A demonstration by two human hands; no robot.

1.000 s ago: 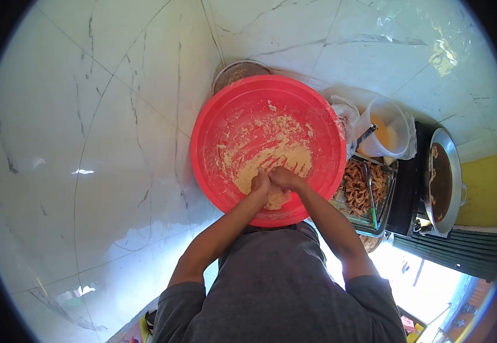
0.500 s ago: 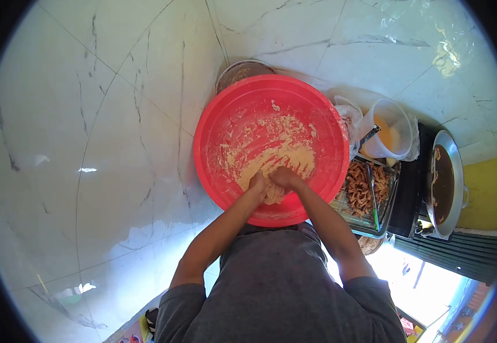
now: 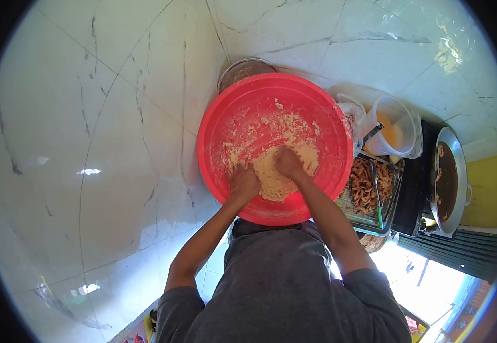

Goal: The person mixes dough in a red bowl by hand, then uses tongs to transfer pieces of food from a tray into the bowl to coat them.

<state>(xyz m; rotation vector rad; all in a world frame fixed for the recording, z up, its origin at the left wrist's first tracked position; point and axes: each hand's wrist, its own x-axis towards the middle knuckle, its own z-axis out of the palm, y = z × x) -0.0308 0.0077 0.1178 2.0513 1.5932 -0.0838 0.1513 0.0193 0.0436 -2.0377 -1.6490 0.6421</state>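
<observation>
A wide red basin [image 3: 214,103] holds pale, floury dough [image 3: 274,180], smeared and crumbly over its bottom. On the dough's left edge lies my left hand [image 3: 244,182], its fingers spread against the basin floor and grasping nothing. My right hand [image 3: 288,162] is closed and presses into the upper right part of the dough. Its fingertips are hidden from me, with dough around them.
Right of the basin sits a tray [image 3: 394,200] of fried brown strips with tongs [image 3: 376,194] on it. Behind it are a clear tub [image 3: 406,117] of yellow liquid and a plastic bag [image 3: 348,111]. Farther right, a pan [image 3: 460,166] holds dark oil. Tiled walls [image 3: 140,114] stand close by.
My hands, close together in the dough before, have moved apart. The left went left and its fingers spread; the right moved up and slightly right.
</observation>
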